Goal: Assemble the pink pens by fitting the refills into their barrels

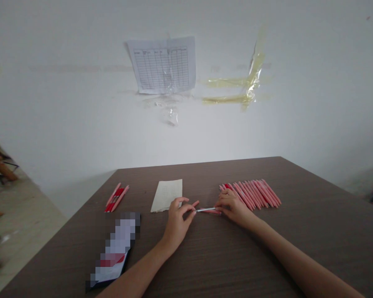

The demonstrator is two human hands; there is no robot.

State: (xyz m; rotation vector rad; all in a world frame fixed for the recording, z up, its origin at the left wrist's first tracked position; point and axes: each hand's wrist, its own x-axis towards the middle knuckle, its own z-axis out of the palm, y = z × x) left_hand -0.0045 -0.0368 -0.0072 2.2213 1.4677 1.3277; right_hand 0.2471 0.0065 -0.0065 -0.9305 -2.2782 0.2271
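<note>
Pinching slim white rod (pixel 206 209): L hand (pixel 178 216) nr 1 end, R hand (pixel 234 207) nr other, tips near-closed | poss. bend if twisted off-axis | poss. scatter of slim pink pens (pixel 257 194) via R swing

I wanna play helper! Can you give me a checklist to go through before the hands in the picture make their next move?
1. Left hand pinching one end of the thin white plastic-looking stick: ok.
2. Right hand at the stick's other end: ok.
3. Long row of slim pink pens lying on the dark brown wood-grain table: ok.
4. No loose bits near the fingers: not ok, a short pink tube-shaped piece lies by the left hand.
5. Printing on the flat cream paper sheet readable: cannot tell, too faint.
</note>
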